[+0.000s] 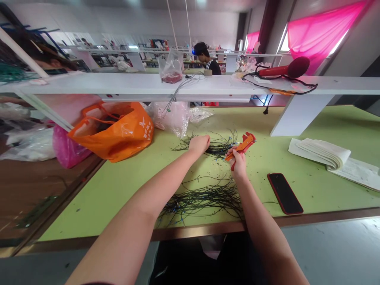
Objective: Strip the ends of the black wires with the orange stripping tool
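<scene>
An orange-red hand tool (246,143) is gripped in my right hand (238,162), its head pointing up and away. My left hand (200,144) is closed at the far bundle of thin black wires (219,148); its fingers are mostly hidden, so what they pinch is not clear. Small blue tips show at the right end of that bundle, close to the tool. A second, looser bundle of black wires (208,200) lies nearer to me, by the table's front edge. Short dark scraps are scattered between the two bundles.
A phone (285,193) and folded papers (319,153) lie to the right on the green table (97,198). An orange bag (118,132) and plastic-wrapped items (170,114) stand at the left. Above, a white shelf (118,83) holds a red hot-air tool (282,69). A person (211,63) sits beyond.
</scene>
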The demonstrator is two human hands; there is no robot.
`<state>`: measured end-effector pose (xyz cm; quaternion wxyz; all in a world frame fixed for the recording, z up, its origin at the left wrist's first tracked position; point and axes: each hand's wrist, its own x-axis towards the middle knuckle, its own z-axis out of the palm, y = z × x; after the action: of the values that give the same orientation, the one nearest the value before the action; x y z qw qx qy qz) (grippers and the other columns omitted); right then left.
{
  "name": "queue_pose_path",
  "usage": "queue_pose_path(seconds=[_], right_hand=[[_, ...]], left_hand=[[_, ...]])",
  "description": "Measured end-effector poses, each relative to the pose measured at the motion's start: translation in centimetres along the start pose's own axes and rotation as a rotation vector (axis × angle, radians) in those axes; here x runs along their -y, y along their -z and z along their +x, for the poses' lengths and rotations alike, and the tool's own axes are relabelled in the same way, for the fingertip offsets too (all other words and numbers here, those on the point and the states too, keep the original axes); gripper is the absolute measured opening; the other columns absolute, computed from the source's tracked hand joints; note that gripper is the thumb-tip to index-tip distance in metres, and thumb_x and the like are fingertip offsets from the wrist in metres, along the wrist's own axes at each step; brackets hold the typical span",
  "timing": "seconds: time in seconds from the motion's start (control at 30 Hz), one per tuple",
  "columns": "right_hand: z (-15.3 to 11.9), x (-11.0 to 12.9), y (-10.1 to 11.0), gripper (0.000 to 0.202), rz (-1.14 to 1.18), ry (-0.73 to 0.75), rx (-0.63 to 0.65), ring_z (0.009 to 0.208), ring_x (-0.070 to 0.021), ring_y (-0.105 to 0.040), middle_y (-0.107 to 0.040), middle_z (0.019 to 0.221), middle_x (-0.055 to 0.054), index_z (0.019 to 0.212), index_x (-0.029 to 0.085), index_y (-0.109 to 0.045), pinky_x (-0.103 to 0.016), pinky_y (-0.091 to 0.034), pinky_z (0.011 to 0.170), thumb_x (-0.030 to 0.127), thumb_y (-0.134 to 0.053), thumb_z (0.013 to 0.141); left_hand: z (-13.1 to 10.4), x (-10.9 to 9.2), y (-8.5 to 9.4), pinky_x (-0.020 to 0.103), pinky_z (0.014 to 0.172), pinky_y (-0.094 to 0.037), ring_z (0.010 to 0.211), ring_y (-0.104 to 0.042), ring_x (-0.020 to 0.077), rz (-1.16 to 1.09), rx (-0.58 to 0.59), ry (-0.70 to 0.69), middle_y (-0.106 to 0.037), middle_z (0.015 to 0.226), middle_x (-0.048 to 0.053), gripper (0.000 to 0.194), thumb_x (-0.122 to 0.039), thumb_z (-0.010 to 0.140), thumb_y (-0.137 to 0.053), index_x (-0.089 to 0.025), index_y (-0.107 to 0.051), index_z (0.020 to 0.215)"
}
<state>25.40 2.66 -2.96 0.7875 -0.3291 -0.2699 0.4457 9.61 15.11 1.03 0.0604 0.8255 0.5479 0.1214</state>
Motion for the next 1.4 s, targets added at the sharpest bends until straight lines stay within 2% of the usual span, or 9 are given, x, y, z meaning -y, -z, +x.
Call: queue_pose_path(seconds=[0.3,0.4,0.53,0.7,0.8,1.03,1.2,1.3,1.4], right_hand=[[0.6,-0.8,0.8,0.031,0.036,-0.070,-0.058,0.072,-0.0148,-0.064,-0.068,0.082,0.003,0.092,0.024,-0.059,-0.030,-0.057,0.074,0.033,-0.080,0.070],[0.6,-1.8,0.9,0.034,0.019,-0.149,-0.065,0.071,-0.0154,-0.066,-0.075,0.092,-0.001,0.091,0.022,-0.058,-0.031,-0.057,0.072,0.035,-0.079,0.068],[0.3,-3.0,0.8,0.035,0.002,-0.233,-0.056,0.066,-0.0165,-0.066,-0.079,0.099,-0.006,0.089,0.022,-0.057,-0.032,-0.056,0.064,0.035,-0.080,0.065],[0.3,-3.4,0.8,0.035,-0.010,-0.247,-0.065,0.066,-0.0154,-0.066,-0.080,0.104,-0.005,0.090,0.022,-0.059,-0.030,-0.055,0.066,0.034,-0.081,0.065],[0.4,-3.3,0.9,0.033,-0.001,-0.239,-0.065,0.066,-0.0152,-0.066,-0.079,0.104,-0.005,0.089,0.022,-0.058,-0.029,-0.054,0.065,0.034,-0.080,0.067],[0.5,-3.0,1.2,0.028,0.057,-0.224,-0.087,0.066,-0.0153,-0.066,-0.079,0.102,-0.005,0.089,0.023,-0.058,-0.030,-0.055,0.064,0.032,-0.078,0.071],[0.6,-2.3,1.4,0.024,0.140,-0.212,-0.100,0.071,-0.0152,-0.066,-0.078,0.098,-0.002,0.089,0.024,-0.058,-0.031,-0.058,0.072,0.030,-0.076,0.073],[0.4,-1.8,1.2,0.022,0.182,-0.230,-0.083,0.072,-0.0155,-0.066,-0.078,0.093,-0.002,0.088,0.023,-0.058,-0.032,-0.058,0.073,0.029,-0.074,0.075],[-0.3,-1.4,0.6,0.021,0.224,-0.255,0.001,0.073,-0.0157,-0.065,-0.077,0.095,-0.003,0.090,0.022,-0.061,-0.032,-0.057,0.073,0.029,-0.075,0.076]], left_hand=[[0.9,-1.0,3.5,0.029,0.081,-0.050,0.094,-0.071,0.0211,-0.238,-0.202,0.010,-0.077,0.115,0.013,0.037,-0.030,0.106,-0.036,-0.015,-0.066,0.123],[0.9,-1.9,4.3,0.032,0.086,-0.050,0.097,-0.071,0.0229,-0.254,-0.239,-0.115,-0.076,0.113,0.014,0.036,-0.031,0.106,-0.038,-0.015,-0.066,0.122],[1.3,-3.2,5.3,0.036,0.094,-0.049,0.106,-0.069,0.0258,-0.225,-0.225,-0.339,-0.077,0.106,0.012,0.019,-0.026,0.097,-0.057,-0.019,-0.071,0.108],[1.6,-4.1,5.0,0.036,0.085,-0.053,0.094,-0.071,0.0239,-0.200,-0.393,-0.527,-0.076,0.096,0.010,0.017,-0.019,0.096,-0.054,-0.021,-0.071,0.100],[1.2,-4.4,4.2,0.034,0.083,-0.055,0.091,-0.073,0.0220,-0.335,-0.462,-0.443,-0.077,0.097,0.008,0.016,-0.021,0.097,-0.054,-0.021,-0.069,0.102],[0.3,-4.3,3.4,0.033,0.087,-0.058,0.090,-0.074,0.0180,-1.182,-0.651,-0.088,-0.071,0.090,0.005,0.006,-0.017,0.093,-0.062,-0.019,-0.056,0.094],[-2.6,-2.1,4.7,0.030,0.084,-0.059,0.083,-0.074,0.0147,-1.261,-0.792,-0.104,-0.065,0.090,0.001,0.012,-0.023,0.094,-0.064,-0.021,-0.052,0.096],[-5.8,-0.4,6.2,0.026,0.075,-0.058,0.071,-0.071,0.0113,-1.000,-0.689,-0.213,-0.070,0.099,0.002,0.027,-0.026,0.099,-0.056,-0.023,-0.053,0.126],[-9.1,0.7,7.3,0.027,0.072,-0.055,0.071,-0.069,0.0141,-0.574,-0.377,-0.309,-0.075,0.102,0.003,0.052,-0.023,0.101,-0.049,-0.026,-0.041,0.152]])
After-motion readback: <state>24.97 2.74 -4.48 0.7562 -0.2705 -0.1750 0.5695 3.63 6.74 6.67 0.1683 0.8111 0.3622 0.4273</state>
